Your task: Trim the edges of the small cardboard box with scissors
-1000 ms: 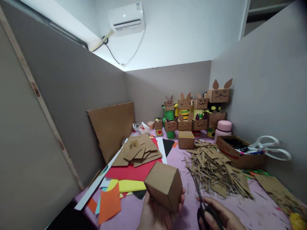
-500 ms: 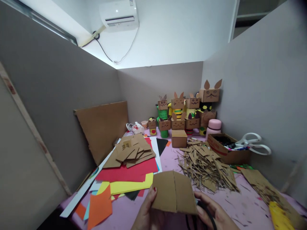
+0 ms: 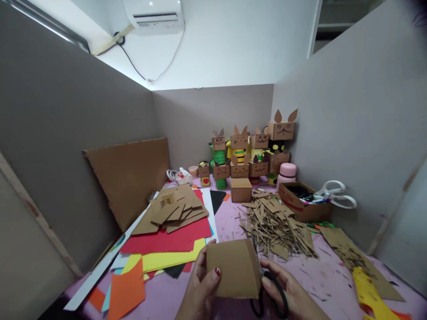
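Low in the middle of the head view, my left hand (image 3: 204, 281) grips a brown cardboard piece (image 3: 231, 269) by its left side, thumb on the front face and fingers behind. My right hand (image 3: 283, 284) holds black-handled scissors (image 3: 277, 291), with fingers closed about the handles. The scissor blades run up along the right edge of the cardboard, partly hidden by it. Beyond my hands, to the right, lies a heap of cut cardboard strips (image 3: 276, 226).
Cardboard pieces (image 3: 176, 206) lie on red paper (image 3: 160, 242) at left. Several box-headed animal figures (image 3: 239, 142) and a plain cardboard box (image 3: 241, 190) stand behind. At right are a pink bottle (image 3: 287, 172), an open box (image 3: 308, 211) with white-handled scissors (image 3: 336, 193), and yellow material (image 3: 367, 289).
The cardboard has turned in my left hand, and its crease now lies near the right edge. My right hand has brought the scissors up along that edge. The whole view has shifted slightly.
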`<state>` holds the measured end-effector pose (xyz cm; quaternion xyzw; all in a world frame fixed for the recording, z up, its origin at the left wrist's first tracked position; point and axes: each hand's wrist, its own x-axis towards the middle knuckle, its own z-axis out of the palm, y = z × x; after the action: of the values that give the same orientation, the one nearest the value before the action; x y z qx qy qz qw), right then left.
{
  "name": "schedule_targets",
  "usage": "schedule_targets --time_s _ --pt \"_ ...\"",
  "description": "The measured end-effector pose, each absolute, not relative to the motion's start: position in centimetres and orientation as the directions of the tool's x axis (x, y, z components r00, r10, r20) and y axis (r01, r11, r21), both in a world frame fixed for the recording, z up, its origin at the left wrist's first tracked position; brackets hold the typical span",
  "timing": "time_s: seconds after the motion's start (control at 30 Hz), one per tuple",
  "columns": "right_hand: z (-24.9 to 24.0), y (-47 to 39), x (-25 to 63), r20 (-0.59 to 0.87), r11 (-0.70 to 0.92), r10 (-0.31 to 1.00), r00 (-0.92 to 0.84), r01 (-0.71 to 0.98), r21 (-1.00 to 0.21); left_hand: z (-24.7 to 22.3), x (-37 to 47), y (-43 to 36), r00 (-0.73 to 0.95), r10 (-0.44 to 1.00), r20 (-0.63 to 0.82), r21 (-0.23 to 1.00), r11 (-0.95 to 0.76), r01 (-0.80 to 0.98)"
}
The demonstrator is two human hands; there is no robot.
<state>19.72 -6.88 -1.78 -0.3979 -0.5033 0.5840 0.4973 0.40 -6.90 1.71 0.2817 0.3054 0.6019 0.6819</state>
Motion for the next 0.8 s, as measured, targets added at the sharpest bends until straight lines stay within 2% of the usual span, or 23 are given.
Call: schedule_targets --time_s 0.13,0.3,0.37,0.47,0.6,0.7,0.8 --pt "-2.2 -6.8 19.4 0.028 0.006 0.994 -0.102 -0.209 -0.978 1.5 0.7 -6.8 0.055 0.998 -0.024 0.799 0.052 -0.600" --pt "-2.8 -6.4 19.4 0.103 0.119 0.990 0.098 -0.182 -0.976 1.0 0.6 -6.4 -0.076 0.995 0.071 0.879 -0.099 -0.467" --pt "-3.3 -6.4 19.3 0.141 0.164 0.981 0.136 -0.176 -0.971 0.7 0.5 -6.4 -0.098 0.994 0.057 0.882 -0.096 -0.460" --pt "-3.6 -7.0 19.0 0.202 0.213 0.973 0.113 -0.098 -0.972 0.3 0.8 -6.6 -0.066 0.998 0.024 0.854 -0.054 -0.517" --pt "-3.2 -8.1 18.5 0.312 0.308 0.950 0.020 0.106 -0.946 0.6 1.2 -7.4 0.113 0.993 0.016 0.782 0.058 -0.621" --pt "-2.8 -8.5 18.5 0.342 0.339 0.940 0.009 0.114 -0.934 1.6 0.6 -7.6 0.194 0.975 -0.108 0.717 0.211 -0.664" --pt "-2.8 -8.6 18.8 0.325 0.317 0.944 0.063 0.103 -0.943 2.1 -0.8 -6.9 0.304 0.918 -0.254 0.565 0.396 -0.723"
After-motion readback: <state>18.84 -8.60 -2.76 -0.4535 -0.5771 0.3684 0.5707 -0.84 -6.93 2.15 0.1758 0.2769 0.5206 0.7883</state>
